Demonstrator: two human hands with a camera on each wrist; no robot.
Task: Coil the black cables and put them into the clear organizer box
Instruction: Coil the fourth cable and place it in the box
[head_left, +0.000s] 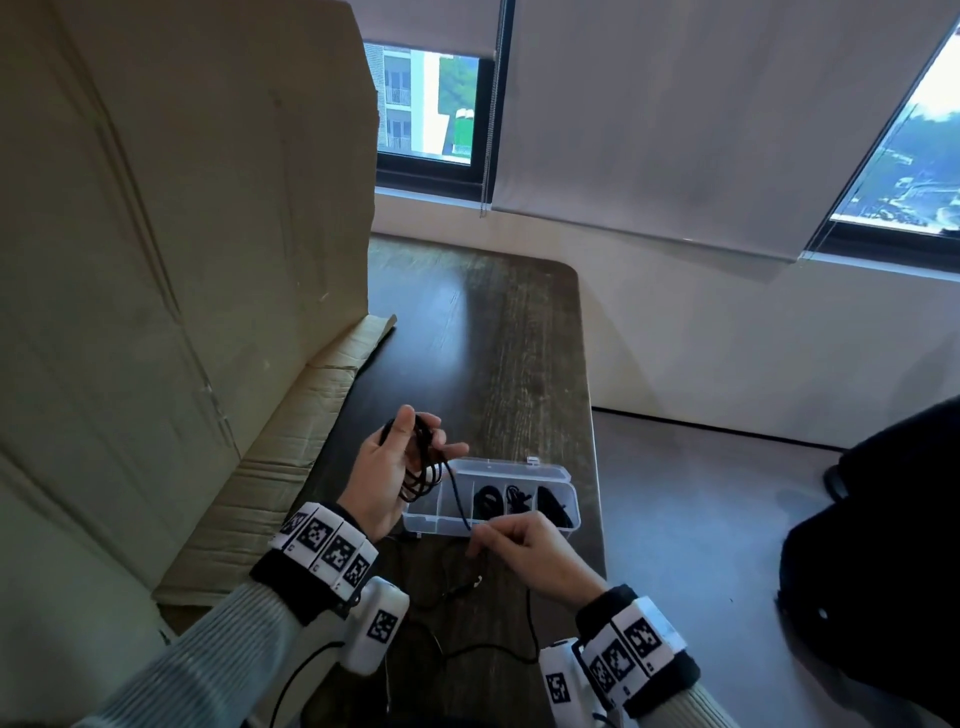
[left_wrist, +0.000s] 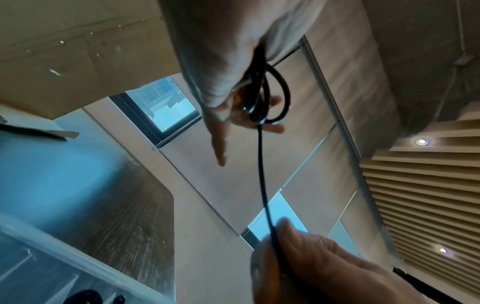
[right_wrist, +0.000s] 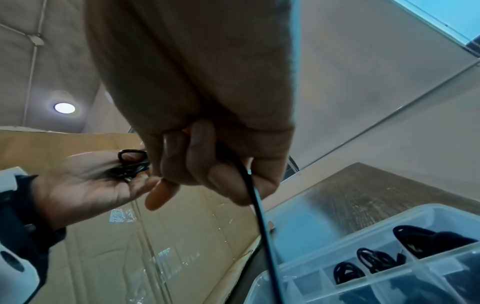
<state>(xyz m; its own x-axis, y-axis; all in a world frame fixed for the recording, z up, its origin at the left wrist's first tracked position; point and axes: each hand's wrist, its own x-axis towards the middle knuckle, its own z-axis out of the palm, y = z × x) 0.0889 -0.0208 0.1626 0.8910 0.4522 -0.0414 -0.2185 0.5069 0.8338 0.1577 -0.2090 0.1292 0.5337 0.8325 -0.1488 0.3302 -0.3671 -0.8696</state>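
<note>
My left hand (head_left: 415, 447) is raised above the dark table (head_left: 493, 338), palm up, its thumb holding several loops of a black cable (head_left: 423, 470). In the left wrist view the loops (left_wrist: 275, 92) hang from under the thumb. One strand runs down to my right hand (head_left: 485, 535), which pinches it in front of the clear organizer box (head_left: 519, 465). The strand (right_wrist: 257, 205) leaves my right hand's curled fingers (right_wrist: 197, 160). The cable's loose tail (head_left: 530, 623) lies on the table near me. Three of the box's compartments hold coiled black cables (right_wrist: 345, 275).
A tall cardboard sheet (head_left: 156, 260) stands along the left, its flap (head_left: 322, 395) lying on the table. The table's right edge (head_left: 592, 415) drops to the floor. A black object (head_left: 883, 545) sits at the right. Thin device wires cross the near table.
</note>
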